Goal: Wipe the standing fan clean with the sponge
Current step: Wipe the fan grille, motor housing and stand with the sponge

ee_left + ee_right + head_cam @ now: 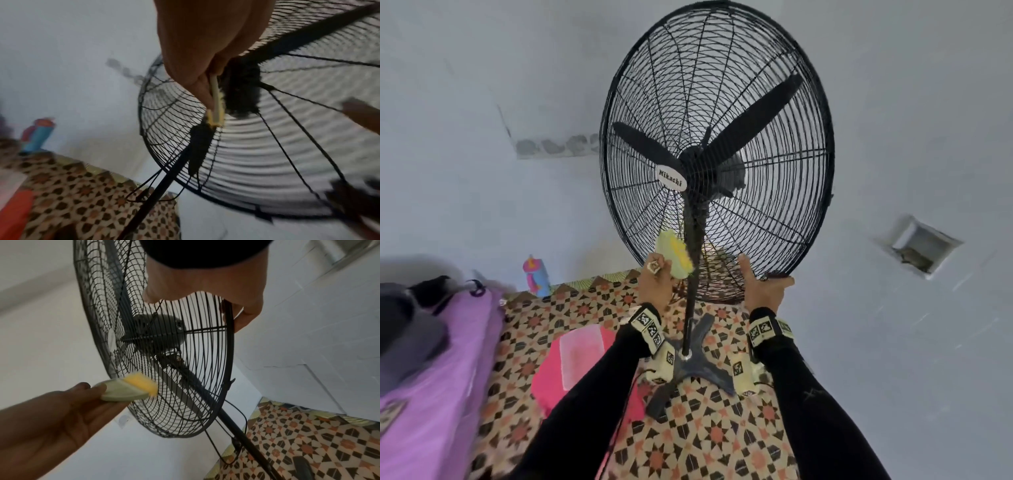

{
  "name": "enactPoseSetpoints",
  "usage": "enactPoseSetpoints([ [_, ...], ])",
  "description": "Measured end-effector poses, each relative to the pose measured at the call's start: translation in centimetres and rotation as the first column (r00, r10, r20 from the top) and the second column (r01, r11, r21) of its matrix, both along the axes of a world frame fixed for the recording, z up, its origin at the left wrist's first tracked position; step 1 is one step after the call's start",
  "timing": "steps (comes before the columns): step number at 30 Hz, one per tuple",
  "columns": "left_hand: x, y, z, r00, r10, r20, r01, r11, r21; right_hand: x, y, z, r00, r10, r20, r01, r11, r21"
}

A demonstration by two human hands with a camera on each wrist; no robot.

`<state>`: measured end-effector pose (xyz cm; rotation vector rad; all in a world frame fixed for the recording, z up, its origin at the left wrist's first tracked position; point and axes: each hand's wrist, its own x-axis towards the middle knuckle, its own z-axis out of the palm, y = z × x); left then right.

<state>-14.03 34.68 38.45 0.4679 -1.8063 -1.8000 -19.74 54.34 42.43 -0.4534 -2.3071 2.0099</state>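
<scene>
A black standing fan [717, 150] with a round wire cage stands on a dark cross base [690, 363] before a pale wall. My left hand [655, 281] pinches a yellow and pale green sponge [676, 255] and holds it against the lower front of the cage [164, 386], beside the pole. In the right wrist view the sponge [131, 389] touches the wires. My right hand [763, 286] grips the cage's lower right rim [229, 318], fingers curled round it. The left wrist view shows the sponge [216, 104] edge-on between my left hand's fingers [205, 91].
Patterned floor covering [715, 435] lies under the fan. A pink cloth [578, 356] lies on it to the left, a purple-covered bed [431, 359] further left. A colourful bottle [537, 275] stands by the wall. A recess [917, 246] opens in the right wall. The fan's cable [236, 417] hangs by the pole.
</scene>
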Motion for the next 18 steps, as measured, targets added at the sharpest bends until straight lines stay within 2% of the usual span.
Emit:
enactPoseSetpoints([
  [2, 1.1, 0.8, 2.0, 1.0, -0.006, -0.014, 0.007, 0.998, 0.067, 0.0, 0.2, -0.2, 1.0, 0.017, 0.018, -0.016, 1.0, -0.02],
  [4, 1.9, 2.6, 4.0, 0.994, -0.094, -0.063, 0.098, 0.993, 0.063, -0.1, 0.4, -0.4, 0.999, 0.037, 0.034, -0.036, 0.999, -0.037],
  [6, 1.9, 4.1, 4.2, 0.986, -0.152, -0.064, 0.156, 0.986, 0.065, -0.2, 0.6, -0.4, 0.998, 0.047, 0.04, -0.045, 0.998, -0.034],
  [9, 1.3, 3.9, 2.2, 1.0, -0.007, 0.009, 0.006, 0.992, 0.124, -0.6, 1.0, -0.2, 0.998, 0.05, 0.041, -0.049, 0.998, -0.034],
  [11, 1.1, 2.7, 1.3, 0.998, 0.062, -0.008, -0.059, 0.985, 0.165, -0.7, 1.0, -0.2, 0.998, 0.056, 0.041, -0.055, 0.998, -0.031],
  [15, 1.9, 2.1, 2.6, 0.99, -0.086, -0.114, 0.1, 0.987, 0.125, -0.6, 0.7, -0.6, 0.997, 0.047, 0.065, -0.049, 0.999, 0.023],
  [18, 1.0, 2.2, 1.6, 0.987, -0.131, -0.093, 0.142, 0.983, 0.118, -0.7, 0.5, -0.5, 0.998, 0.057, 0.037, -0.059, 0.996, 0.063],
])
